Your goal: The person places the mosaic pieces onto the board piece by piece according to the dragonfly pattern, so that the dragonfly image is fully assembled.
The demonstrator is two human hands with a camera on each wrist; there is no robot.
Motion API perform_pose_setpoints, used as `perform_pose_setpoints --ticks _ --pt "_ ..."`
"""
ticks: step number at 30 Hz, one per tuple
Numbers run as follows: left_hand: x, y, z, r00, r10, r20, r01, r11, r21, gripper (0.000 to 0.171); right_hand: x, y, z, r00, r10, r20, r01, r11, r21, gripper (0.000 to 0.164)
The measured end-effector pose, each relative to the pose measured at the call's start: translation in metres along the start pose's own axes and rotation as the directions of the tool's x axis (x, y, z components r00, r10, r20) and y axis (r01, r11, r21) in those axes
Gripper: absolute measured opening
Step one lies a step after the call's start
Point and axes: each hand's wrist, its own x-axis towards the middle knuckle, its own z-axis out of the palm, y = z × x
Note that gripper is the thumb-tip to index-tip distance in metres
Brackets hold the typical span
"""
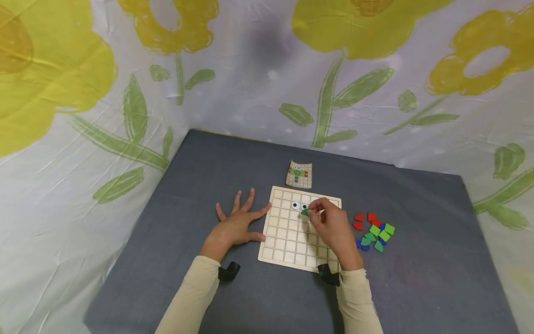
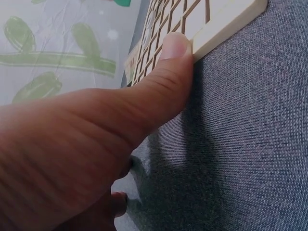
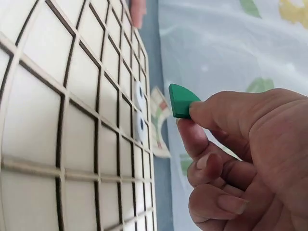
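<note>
A pale wooden grid board lies on the dark cloth. Two round eye pieces sit side by side in cells near its far edge. Between thumb and forefinger, my right hand pinches a green quarter-round tile, held above the board just below the right eye piece. My left hand is spread flat at the board's left side, thumb and forefinger touching its edge. The left wrist view shows the thumb pressed to the board's rim.
Behind the board lies a pattern card with a green and red figure on a grid. To the right, loose tiles are scattered: red quarter-rounds, light green squares, darker green quarter-rounds and some blue ones. A flower-printed curtain surrounds the table.
</note>
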Motion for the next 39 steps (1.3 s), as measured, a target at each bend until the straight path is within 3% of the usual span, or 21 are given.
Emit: perform_pose_setpoints --ticks 16,39 --pt "0.0 0.003 -0.001 1.0 -0.008 -0.006 0.008 1.0 -0.01 0.098 0.011 -0.005 0.019 0.997 -0.032 0.063 0.036 0.997 -0.071 0.009" --pt "0.002 0.001 0.0 1.0 -0.014 -0.006 0.014 1.0 0.0 0.1 0.017 -0.005 0.023 0.992 -0.024 0.12 0.037 0.994 -0.102 0.007"
